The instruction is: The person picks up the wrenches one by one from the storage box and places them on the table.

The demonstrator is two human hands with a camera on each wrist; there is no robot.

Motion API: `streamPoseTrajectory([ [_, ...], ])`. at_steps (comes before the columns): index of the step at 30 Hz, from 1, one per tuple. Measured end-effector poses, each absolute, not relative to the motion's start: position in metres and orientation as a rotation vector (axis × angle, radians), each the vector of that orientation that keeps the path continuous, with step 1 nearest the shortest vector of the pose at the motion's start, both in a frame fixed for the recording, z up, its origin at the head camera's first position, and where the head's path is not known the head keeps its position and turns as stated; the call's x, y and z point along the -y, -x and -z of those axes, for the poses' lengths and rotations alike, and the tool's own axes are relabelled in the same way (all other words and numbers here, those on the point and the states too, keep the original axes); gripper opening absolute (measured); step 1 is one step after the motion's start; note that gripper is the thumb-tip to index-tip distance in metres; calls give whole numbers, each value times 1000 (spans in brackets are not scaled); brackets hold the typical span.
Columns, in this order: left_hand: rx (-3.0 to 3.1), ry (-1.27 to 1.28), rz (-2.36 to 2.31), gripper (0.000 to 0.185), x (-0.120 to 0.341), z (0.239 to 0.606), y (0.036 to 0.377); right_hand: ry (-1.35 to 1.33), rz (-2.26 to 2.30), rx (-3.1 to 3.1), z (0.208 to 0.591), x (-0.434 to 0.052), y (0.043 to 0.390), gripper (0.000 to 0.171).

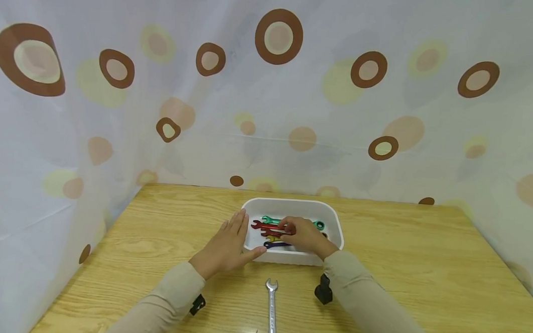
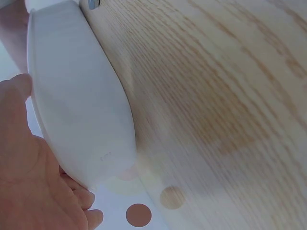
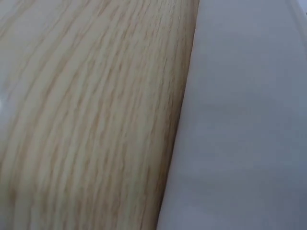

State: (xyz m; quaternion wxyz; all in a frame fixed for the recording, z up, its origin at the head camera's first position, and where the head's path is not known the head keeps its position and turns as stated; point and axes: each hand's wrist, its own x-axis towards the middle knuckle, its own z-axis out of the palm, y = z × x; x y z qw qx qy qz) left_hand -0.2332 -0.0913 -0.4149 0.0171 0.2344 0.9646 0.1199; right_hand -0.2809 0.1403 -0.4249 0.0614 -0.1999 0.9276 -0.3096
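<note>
A: Starting left of the white bin, what do you see?

B: The left hand lies flat against the bin's left wall, fingers straight and together, holding nothing.

A: And inside the bin?

B: A green wrench lies toward the far wall, a red wrench just nearer, a purple one by the near wall. The right hand reaches into the bin, fingers curled over the red wrench; whether they actually pinch it, I cannot tell.

A: Anything in front of the bin?

B: A silver wrench lies on the wooden table, near the bin's front wall, apart from both hands.
</note>
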Motion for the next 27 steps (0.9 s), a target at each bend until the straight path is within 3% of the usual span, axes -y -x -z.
streamPoseTrajectory([
  [27,-3000,-732,-367,99,93,415,234,647,686,-2915,429,-133,285,25],
])
